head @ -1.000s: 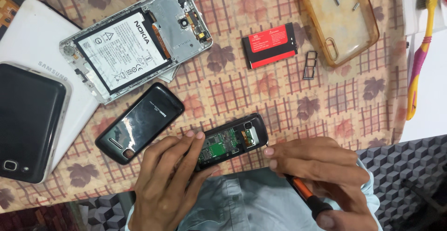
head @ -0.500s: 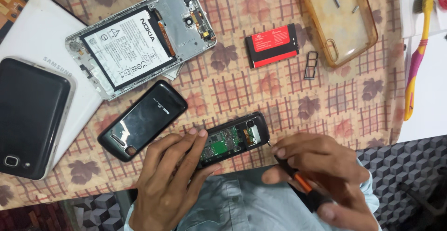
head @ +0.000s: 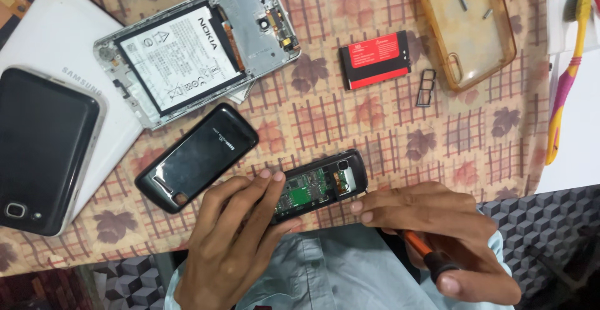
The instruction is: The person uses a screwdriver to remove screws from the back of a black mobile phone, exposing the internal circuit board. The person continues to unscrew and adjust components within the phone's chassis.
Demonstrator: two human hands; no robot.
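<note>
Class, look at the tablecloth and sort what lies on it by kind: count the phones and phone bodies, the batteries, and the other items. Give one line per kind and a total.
Phones and phone bodies: 4 (small open phone, black phone, large open phone, dark phone)
Loose batteries: 1 (red and black)
Clear cases: 1
Card trays: 1
Toothbrushes: 1
Screwdrivers: 1
Total: 9

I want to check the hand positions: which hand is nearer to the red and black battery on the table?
Right. The right hand, holding an orange-handled screwdriver, lies below the battery, slightly to its right. The left hand holds the opened small phone, farther down-left.
</note>
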